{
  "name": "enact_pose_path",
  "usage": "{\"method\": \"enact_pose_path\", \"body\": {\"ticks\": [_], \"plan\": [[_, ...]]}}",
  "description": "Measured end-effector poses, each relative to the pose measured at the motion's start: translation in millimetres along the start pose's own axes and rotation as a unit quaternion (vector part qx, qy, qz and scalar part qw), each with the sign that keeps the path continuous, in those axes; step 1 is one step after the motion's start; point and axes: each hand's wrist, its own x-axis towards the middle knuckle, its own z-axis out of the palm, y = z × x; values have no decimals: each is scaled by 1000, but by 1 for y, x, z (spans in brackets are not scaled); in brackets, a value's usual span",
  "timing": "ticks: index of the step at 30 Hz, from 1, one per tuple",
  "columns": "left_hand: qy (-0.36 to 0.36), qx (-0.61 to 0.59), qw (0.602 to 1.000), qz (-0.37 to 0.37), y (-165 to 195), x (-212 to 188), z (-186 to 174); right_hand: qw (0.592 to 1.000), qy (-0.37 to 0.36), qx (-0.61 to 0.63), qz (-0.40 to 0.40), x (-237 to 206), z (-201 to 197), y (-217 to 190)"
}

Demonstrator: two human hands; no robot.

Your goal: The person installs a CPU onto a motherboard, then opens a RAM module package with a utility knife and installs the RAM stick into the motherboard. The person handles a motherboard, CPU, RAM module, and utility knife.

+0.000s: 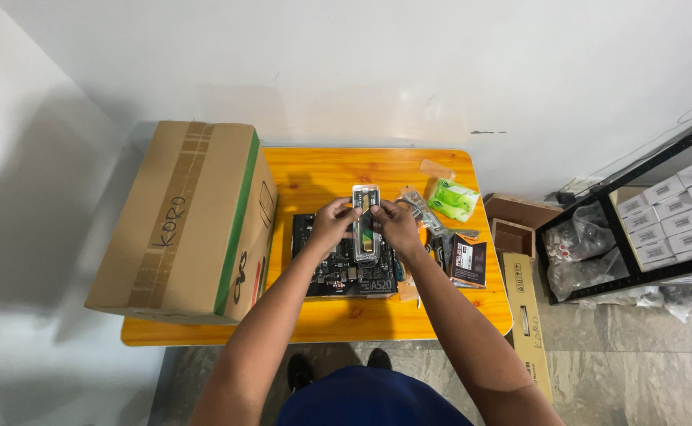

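Both my hands hold a long clear plastic blister pack (pixel 366 223) with a slim dark and yellow component inside. My left hand (pixel 332 222) grips its left edge and my right hand (pixel 397 223) grips its right edge. The pack is held upright just above a black computer motherboard (pixel 344 272) that lies flat on the orange wooden table (pixel 322 177).
A large taped cardboard box (pixel 192 217) fills the table's left side. A green packet (pixel 452 199), clear bags (pixel 421 207) and a small dark box (pixel 467 263) lie at the right. Cardboard boxes (pixel 519 237) sit on the floor beside a black shelf (pixel 654 225) of white boxes.
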Motion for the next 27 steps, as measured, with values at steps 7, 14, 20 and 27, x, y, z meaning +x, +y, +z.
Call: {"method": "enact_pose_path", "body": {"ticks": [7,14,20,27], "plan": [[-4,0,1000,-3,-1,0,-6,999,21,-9,27,-1,5,-4],[55,-32,998,-23,6,-1,-3,984,-74,-155,38,-19,12,-20],[-1,-46,996,-72,16,-5,-9,962,-130,-235,53,-22,9,-16],[43,93,995,0,6,2,-21,970,-100,-172,136,-19,-9,-18]]}}
